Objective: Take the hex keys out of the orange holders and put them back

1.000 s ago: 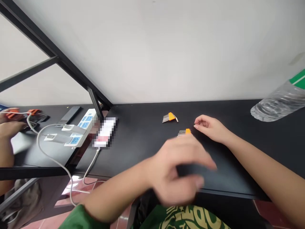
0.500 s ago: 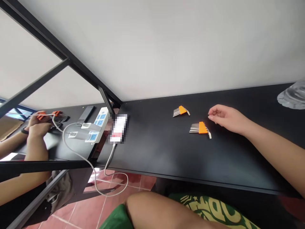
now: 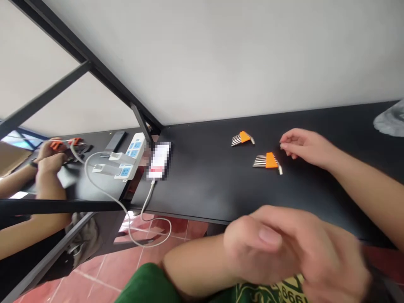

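Two hex key sets in orange holders lie flat on the black table: the nearer set point(image 3: 270, 160) and, behind it to the left, the farther set point(image 3: 244, 137). Silver keys point left from each holder. Beside the nearer set, to its right, my right hand point(image 3: 307, 146) rests on the table. Its fingers are loosely curled, thumb a little apart, nothing visible in them. My left hand point(image 3: 293, 248) is raised large in front of the table's near edge, thumb on top and fingers bent. It is blurred, and its palm is hidden.
A phone point(image 3: 159, 160) charges on a white cable point(image 3: 145, 204). Left of it is a white power strip point(image 3: 131, 156) with plugs. Black frame bars point(image 3: 63, 88) stand at left, where another person's hands point(image 3: 52, 158) hold orange items. A clear plastic object point(image 3: 389, 122) lies far right.
My left hand has risen into view at the front. The view has tilted slightly, so the table sits higher. My right hand and both hex key sets stay about where they were.
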`<act>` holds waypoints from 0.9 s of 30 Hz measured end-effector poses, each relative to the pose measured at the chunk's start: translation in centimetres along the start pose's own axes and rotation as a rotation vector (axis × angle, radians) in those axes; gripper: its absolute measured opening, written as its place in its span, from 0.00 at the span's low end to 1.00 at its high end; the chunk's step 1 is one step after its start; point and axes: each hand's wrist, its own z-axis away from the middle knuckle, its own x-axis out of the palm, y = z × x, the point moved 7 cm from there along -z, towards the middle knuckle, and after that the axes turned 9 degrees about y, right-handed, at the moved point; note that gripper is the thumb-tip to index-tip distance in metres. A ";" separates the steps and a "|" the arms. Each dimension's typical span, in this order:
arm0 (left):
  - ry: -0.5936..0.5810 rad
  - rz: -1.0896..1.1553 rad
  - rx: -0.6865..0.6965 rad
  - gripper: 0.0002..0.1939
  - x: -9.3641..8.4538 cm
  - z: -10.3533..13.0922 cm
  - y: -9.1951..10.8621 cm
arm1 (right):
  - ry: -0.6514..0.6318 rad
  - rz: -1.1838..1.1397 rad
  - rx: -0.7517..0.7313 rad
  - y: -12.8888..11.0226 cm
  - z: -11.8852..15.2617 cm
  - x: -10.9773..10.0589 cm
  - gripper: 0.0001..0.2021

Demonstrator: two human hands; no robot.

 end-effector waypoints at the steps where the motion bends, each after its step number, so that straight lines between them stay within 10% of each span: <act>1: -0.062 0.165 0.081 0.28 -0.3 -1.2 0.8 | -0.039 -0.021 0.002 0.1 -0.1 0.2 0.09; 9: 0.211 -0.080 0.121 0.20 -7.7 -3.4 1.7 | -0.067 0.043 -0.018 0.0 -0.4 0.5 0.13; 20: 0.292 -1.161 0.051 0.29 -12.5 -9.5 8.3 | -0.077 0.188 -0.197 -0.8 -0.5 1.5 0.11; 27: 0.398 -1.137 0.052 0.30 -16.0 -10.6 7.1 | -0.165 0.345 -0.345 -1.7 0.2 2.1 0.08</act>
